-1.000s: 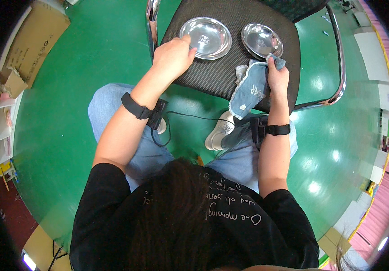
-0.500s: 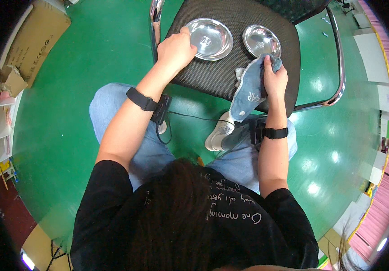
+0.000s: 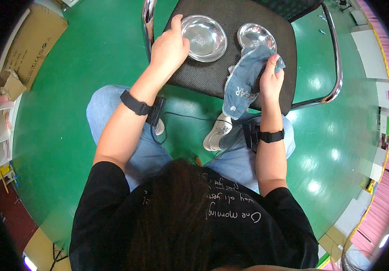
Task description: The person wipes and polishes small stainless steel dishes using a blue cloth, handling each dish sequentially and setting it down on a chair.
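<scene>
Two shiny metal dishes stand on a black chair seat point(image 3: 203, 74). Just beside the rim of the larger dish point(image 3: 210, 49) is my left hand point(image 3: 169, 49), its index finger stretched out and its thumb apart; the remaining fingers are mostly hidden. My right hand point(image 3: 271, 81) grips a blue-grey cloth point(image 3: 244, 86) with a pale edge and light lettering. Hanging down over the seat's front edge, the cloth also covers the near part of the smaller dish point(image 3: 254, 34).
Chrome armrests point(image 3: 336, 58) curve around both sides of the chair. A black cable point(image 3: 194, 116) runs between my wrist straps, above the green floor point(image 3: 54, 131). At the far left stands a cardboard box point(image 3: 41, 40), with a white shelf point(image 3: 1, 128) nearer.
My left hand has drawn back a little to the left from the larger dish's rim, its index finger now straighter. The cloth in my right hand has spread further over the smaller dish.
</scene>
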Demonstrator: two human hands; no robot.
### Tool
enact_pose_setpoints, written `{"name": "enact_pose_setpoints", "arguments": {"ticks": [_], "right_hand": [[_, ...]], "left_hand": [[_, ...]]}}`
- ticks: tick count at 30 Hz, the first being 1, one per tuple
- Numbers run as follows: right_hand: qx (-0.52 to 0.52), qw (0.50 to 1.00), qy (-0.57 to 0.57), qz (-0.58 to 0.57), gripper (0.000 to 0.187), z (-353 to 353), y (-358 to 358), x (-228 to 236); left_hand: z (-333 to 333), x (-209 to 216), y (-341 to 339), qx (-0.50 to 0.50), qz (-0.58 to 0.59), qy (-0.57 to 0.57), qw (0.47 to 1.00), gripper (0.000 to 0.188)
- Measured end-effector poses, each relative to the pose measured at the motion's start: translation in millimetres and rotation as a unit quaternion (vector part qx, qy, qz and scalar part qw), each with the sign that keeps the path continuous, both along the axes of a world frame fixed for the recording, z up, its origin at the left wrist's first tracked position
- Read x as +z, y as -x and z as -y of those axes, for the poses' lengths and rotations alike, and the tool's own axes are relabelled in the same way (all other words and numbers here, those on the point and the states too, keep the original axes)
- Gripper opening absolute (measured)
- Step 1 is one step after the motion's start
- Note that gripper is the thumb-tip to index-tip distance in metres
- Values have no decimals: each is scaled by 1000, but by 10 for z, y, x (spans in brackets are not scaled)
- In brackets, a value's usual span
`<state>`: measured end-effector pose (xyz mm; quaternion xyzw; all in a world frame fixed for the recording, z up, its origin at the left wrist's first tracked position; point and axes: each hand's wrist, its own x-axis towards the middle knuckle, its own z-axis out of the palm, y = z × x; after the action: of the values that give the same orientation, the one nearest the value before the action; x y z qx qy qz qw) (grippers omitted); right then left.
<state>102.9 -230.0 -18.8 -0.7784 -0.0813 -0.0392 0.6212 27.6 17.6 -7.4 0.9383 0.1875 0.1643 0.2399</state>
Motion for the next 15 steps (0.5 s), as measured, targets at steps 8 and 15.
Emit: {"name": "enact_pose_setpoints", "arguments": {"ticks": [8,15], "right_hand": [[-120,985,-123,-9,60,-45,197,87],[12,998,-28,57,65,66,422,55]], "left_hand": [[98,-219,-54,-88,91,355,926,49],[388,-252,-52,-146,50,534,832,46]]}}
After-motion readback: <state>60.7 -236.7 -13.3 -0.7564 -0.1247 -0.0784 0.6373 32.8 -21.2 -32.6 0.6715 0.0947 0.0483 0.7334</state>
